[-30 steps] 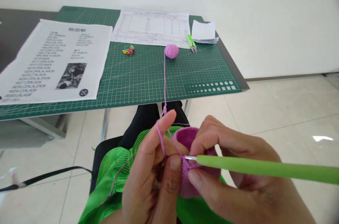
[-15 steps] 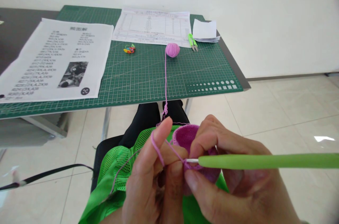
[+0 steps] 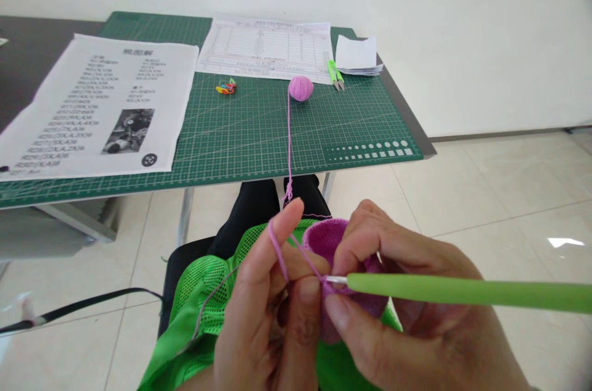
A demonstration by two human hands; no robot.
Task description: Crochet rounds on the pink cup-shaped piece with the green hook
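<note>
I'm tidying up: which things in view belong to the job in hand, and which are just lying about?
In use:
green hook, tip at stitches
pink crocheted piece, between left hand and right hand
working yarn, looped over left index finger
pink yarn ball, likely supply

Lying about:
green snips
coloured clips
paper stack
form sheet
cutting mat
photo sheet, perhaps reference

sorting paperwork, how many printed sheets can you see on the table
2: the sheet with a photo at left, and the sheet with a ruled grid at the back, behind the yarn ball. More could lie hidden underneath or within the small paper stack.
</note>
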